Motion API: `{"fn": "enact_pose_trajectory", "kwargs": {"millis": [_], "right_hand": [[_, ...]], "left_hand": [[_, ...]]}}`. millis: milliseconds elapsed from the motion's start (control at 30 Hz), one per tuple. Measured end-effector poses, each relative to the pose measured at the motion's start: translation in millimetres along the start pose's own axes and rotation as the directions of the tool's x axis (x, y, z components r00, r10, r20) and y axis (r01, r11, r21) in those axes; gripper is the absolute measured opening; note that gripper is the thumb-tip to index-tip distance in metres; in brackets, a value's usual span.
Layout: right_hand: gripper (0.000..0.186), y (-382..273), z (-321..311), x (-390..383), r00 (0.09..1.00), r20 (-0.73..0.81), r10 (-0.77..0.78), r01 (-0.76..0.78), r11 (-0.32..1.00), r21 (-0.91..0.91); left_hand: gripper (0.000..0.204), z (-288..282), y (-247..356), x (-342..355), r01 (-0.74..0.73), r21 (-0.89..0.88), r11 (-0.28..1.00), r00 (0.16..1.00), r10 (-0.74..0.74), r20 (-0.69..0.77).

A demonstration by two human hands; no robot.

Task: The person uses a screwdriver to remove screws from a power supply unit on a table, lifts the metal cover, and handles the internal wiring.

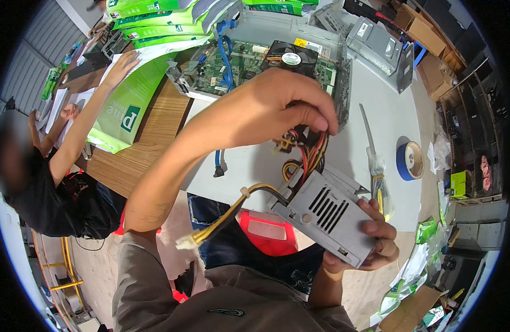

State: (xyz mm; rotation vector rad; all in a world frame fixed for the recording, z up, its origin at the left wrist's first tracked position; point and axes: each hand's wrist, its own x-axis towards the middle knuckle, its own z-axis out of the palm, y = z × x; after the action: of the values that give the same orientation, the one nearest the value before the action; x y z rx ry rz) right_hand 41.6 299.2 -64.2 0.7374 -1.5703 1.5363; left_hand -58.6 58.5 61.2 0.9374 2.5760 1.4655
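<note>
A grey metal computer power supply (321, 213) with a slotted vent is tilted above the table's near edge. My right hand (379, 238) grips its lower right end, fingers wrapped round the side. My left hand (294, 105) reaches across from the left and is closed round the bundle of red, yellow and black cables (313, 149) that comes out of the supply's top end. A loose yellow and black cable with a white connector (188, 242) hangs out to the left. Beyond my left hand lies an open computer case with a green circuit board (241, 63) and a black fan (291, 57).
On the white table (343, 149) lie a screwdriver (371, 144) and a roll of blue tape (410, 160), with a grey drive unit (374, 47) behind. Green packages (155, 22) are stacked back left. A co-worker (61, 188) sits at the left, one arm on a green package.
</note>
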Motion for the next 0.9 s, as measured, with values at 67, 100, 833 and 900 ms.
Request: {"fn": "enact_pose_trajectory", "kwargs": {"millis": [67,100,833,900], "right_hand": [[0.082,-0.6,-2.6,-0.2,0.999,0.026,0.019,-0.018,1.000,-0.021],[0.082,-0.6,-2.0,2.1,0.999,0.027,0.018,-0.017,1.000,-0.025],[0.082,-1.4,-0.6,3.1,0.999,0.006,0.033,-0.033,0.999,-0.006],[0.082,-2.2,1.0,3.6,0.999,0.003,0.034,-0.034,0.999,-0.013]], "left_hand": [[0.020,5.4,-17.0,-3.5,-0.114,-0.047,0.992,0.993,0.112,-0.043],[0.020,8.0,-22.0,-7.3,-0.117,-0.051,0.992,0.992,0.115,-0.043],[0.026,6.9,50.1,-80.1,-0.232,0.142,0.962,0.935,0.261,-0.241],[0.024,13.4,42.4,-71.5,-0.202,0.086,0.976,0.945,0.217,-0.243]]}}
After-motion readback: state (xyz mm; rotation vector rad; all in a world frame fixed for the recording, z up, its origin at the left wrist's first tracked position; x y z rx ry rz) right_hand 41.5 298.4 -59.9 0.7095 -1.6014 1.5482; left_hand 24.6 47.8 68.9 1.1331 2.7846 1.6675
